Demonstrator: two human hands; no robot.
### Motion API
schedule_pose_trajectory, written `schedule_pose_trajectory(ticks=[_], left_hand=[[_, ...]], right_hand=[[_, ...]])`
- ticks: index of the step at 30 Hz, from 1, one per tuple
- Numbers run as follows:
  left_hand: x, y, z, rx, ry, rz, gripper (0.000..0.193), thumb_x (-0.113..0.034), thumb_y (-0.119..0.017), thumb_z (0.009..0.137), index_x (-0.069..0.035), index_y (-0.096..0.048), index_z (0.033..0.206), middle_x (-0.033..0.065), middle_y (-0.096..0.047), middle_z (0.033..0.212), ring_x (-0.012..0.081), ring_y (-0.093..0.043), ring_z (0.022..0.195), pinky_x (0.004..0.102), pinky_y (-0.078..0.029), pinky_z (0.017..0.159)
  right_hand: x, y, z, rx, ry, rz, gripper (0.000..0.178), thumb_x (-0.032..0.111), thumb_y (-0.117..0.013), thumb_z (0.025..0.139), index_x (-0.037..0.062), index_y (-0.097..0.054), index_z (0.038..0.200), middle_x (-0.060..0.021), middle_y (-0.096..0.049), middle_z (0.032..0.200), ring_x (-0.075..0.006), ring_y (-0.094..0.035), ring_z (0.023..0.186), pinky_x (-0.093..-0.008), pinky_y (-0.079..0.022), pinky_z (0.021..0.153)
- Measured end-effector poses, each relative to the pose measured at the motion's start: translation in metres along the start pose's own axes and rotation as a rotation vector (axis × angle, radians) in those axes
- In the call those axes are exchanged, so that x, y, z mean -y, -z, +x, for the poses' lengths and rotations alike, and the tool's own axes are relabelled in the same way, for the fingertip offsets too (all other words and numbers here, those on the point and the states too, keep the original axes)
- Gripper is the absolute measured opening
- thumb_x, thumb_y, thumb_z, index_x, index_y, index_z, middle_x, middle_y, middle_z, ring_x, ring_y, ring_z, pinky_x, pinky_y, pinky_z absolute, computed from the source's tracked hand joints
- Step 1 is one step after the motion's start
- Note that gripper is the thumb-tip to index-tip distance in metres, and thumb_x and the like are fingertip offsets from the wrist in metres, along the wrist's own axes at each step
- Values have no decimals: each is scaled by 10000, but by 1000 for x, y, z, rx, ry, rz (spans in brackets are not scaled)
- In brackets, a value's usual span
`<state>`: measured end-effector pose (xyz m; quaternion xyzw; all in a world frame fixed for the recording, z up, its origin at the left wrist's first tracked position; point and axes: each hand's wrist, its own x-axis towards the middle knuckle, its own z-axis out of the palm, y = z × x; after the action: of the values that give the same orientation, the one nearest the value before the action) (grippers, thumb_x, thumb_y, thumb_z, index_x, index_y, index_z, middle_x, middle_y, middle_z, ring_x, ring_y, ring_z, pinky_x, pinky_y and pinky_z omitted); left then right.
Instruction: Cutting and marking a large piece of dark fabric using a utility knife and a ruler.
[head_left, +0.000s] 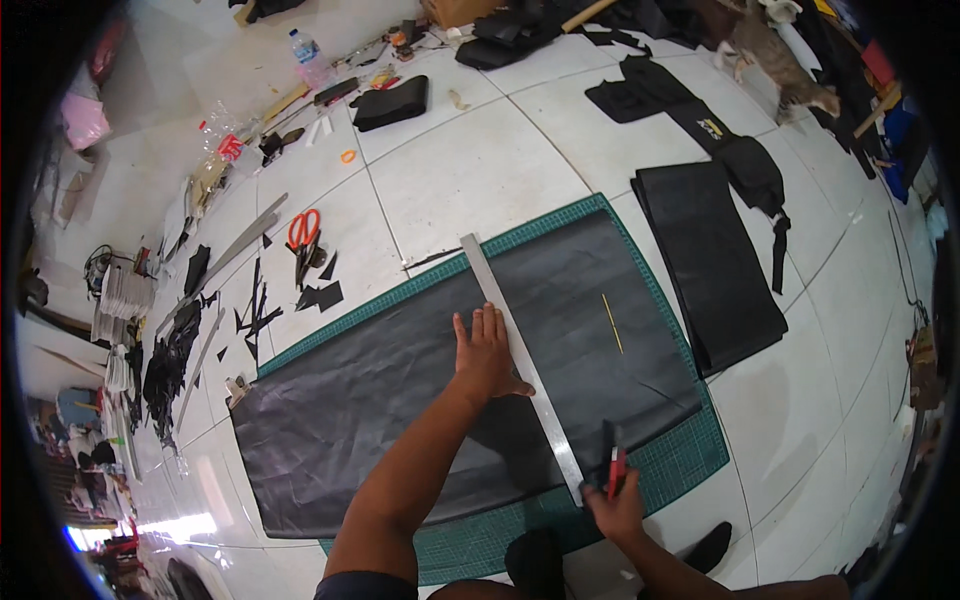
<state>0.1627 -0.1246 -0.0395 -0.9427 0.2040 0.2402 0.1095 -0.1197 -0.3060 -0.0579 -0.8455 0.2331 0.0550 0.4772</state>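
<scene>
The left hand (486, 352) covers a stretch of the metal ruler (520, 365) and the black sheet (440, 390) beneath its palm. The right hand (615, 505) hides most of the red-handled cutter (616, 462); its blade tip is too small to make out. The forearm hides part of the green cutting mat (690, 455) at its near edge. Both arms are cut off by the lower edge.
</scene>
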Motion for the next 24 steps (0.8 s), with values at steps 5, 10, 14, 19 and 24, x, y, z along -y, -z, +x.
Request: schedule_pose_trajectory(ticks=[5,10,14,19,24], left_hand=[[-2,6,1,54,-15,-2,1489,-796,-764,514,105,-127,1514,277,-117,1600,412,-153,1489,620,-118,1171],[-1,2,2,67,9,-40,1457,-749,-799,526,87,-138,1518,251,-116,1607,384,-167,1491,619,-165,1163],[-1,3,0,50,20,-92,1443,-730,-807,537,64,-124,1530,226,-110,1617,366,-150,1499,635,-158,1158],[0,7,0,76,4,-91,1418,-721,-801,556,3,-101,1554,204,-76,1630,357,-115,1508,645,-146,1156],[1,8,-3,99,-11,-116,1401,-724,-791,571,-35,-86,1567,185,-47,1639,353,-91,1512,644,-143,1157]], right_hand=[[40,10,69,166,-74,259,328,180,-585,957,38,-377,1167,-115,-598,858,-139,-621,594,-306,-497,484],[104,-33,166,165,211,-166,345,218,-573,938,31,-406,1176,-273,-665,899,-492,-646,819,-547,-504,721],[152,-68,219,256,212,-401,326,229,-534,946,19,-407,1160,-271,-677,954,-462,-658,911,-535,-511,784],[199,-94,249,299,187,-505,315,255,-516,968,16,-412,1144,-270,-680,1011,-426,-665,991,-504,-517,860],[205,-105,257,308,158,-554,293,252,-501,983,9,-430,1131,-250,-684,1045,-403,-669,1025,-485,-519,902]])
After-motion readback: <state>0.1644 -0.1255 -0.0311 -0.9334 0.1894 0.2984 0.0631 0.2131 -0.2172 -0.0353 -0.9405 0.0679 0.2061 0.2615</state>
